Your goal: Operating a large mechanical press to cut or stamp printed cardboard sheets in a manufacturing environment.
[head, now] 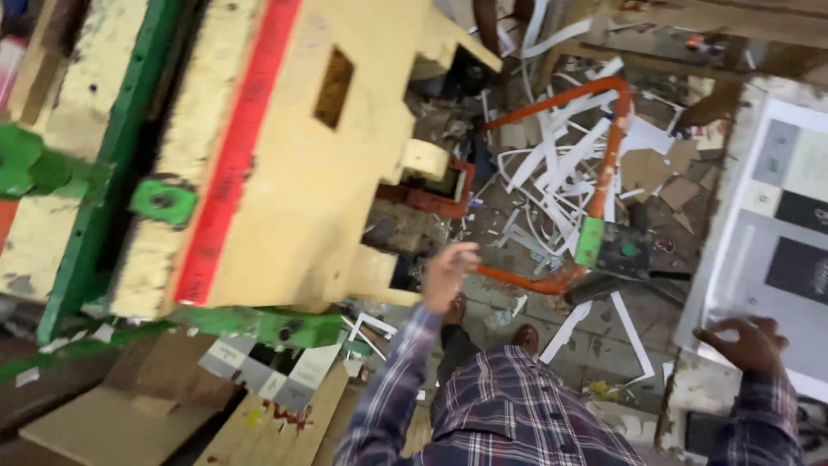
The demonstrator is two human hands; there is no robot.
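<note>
1. Head view looks steeply down at a person in a plaid shirt standing beside a large cream-yellow metal press machine (285, 155) with a red stripe and green fittings.
2. Left hand (448, 274) is raised near the lower right edge of the machine body, fingers loosely curled, holding nothing that shows; motion blur keeps me from telling whether it touches the machine.
3. Right hand (749, 343) rests with fingers spread and bent on a stack of large printed paper sheets (780, 233), white-bordered with grey and black panels. Fingertips press the near edge of the top sheet; it grips nothing.
4. The sheet stack lies on a worn bench (690, 393) at the right of the frame, well apart from the machine.
5. Floor between machine and bench is littered with white paper trim strips (561, 173) and brown cardboard scraps.
6. An orange tubular metal frame (604, 147) stands over the scraps; a green-and-black control box (614, 248) sits at its lower corner.
7. Under the machine's green lower bar, a few grey-and-white printed card pieces (259, 371) lie on a brown board.
8. No bin or tray shows; the offcuts lie loose on the floor.
</note>
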